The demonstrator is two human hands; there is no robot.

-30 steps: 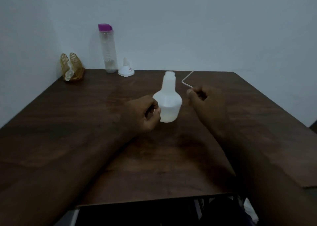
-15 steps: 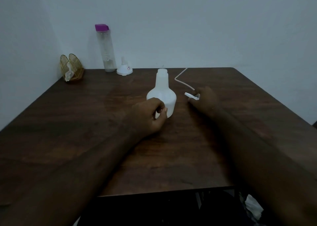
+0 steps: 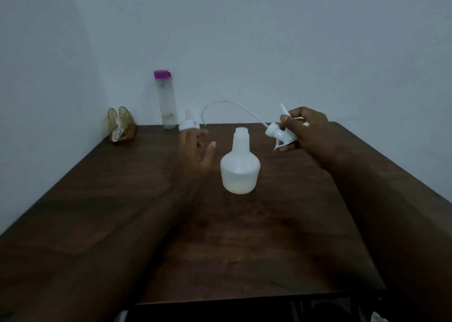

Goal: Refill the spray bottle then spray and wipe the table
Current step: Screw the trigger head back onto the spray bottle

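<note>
A white spray bottle (image 3: 240, 169) stands uncapped and upright at the middle of the dark wooden table (image 3: 244, 236), with a little liquid in its base. My right hand (image 3: 305, 130) grips the white spray head (image 3: 278, 132) above the table to the right of the bottle's neck; its thin dip tube (image 3: 227, 106) curves away to the left. My left hand (image 3: 195, 150) hovers open just left of the bottle without touching it. A clear water bottle with a purple lid (image 3: 166, 99) stands at the back by the wall, a small white funnel (image 3: 188, 124) beside it.
A gold wire napkin holder (image 3: 121, 127) with a tissue stands at the table's back left corner. Walls close the table in at the back and left. The table's near edge drops off at the bottom of the view.
My right hand has lifted the spray head up from the table surface. My left hand has let go of the bottle, opened, and moved left and farther back.
</note>
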